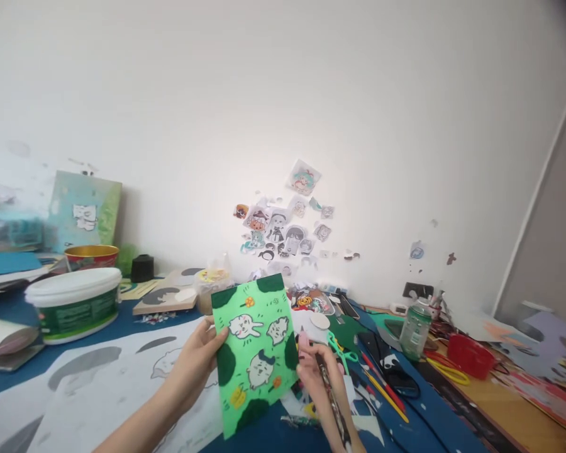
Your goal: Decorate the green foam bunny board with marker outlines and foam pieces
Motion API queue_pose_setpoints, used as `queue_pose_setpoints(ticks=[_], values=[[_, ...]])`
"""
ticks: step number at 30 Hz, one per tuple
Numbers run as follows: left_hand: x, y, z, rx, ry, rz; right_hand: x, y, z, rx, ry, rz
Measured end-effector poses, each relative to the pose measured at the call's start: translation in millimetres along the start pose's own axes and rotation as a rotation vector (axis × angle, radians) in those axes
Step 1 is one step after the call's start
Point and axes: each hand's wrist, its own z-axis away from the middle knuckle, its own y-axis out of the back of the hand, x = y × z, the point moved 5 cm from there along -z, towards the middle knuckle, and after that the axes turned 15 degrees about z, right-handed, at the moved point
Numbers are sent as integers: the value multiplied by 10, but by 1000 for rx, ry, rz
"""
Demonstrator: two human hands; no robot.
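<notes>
My left hand (pixel 200 349) grips the left edge of a bright green card (pixel 257 412), thumb on its front, and holds it upright and slightly tilted above the table. White cartoon figures, orange flowers and dark green patches decorate the card. At the card's right edge is my right hand (pixel 323 377), its fingers closed. A slim pen (pixel 331 399) with a dark mottled barrel lies in that hand, pointing down toward me. Something pink shows at its fingertips; I cannot make out what it is. Behind the card, part of the cluttered table is hidden.
White drawing sheets (pixel 99 377) cover the blue table at left, near a lidded tub (pixel 73 305). Teal scissors (pixel 342 352), colored pencils (pixel 389 396), a phone (pixel 399 377) and a glass jar (pixel 415 330) lie or stand at right. A red container (pixel 470 357) is farther right.
</notes>
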Motion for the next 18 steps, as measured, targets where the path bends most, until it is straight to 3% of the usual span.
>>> queue_pose_setpoints(ticks=[8, 12, 14, 18], values=[[-116, 24, -15, 15, 91, 152, -83, 123, -253, -18, 23, -79], [11, 146, -85, 65, 25, 59, -151, 308, -310, -114, -59, -129], [81, 118, -86, 0, 50, -24, -276, 414, -305, -175, -64, -163], [68, -42, 13, -221, 252, -250, -535, 540, -290, -362, -65, -134]])
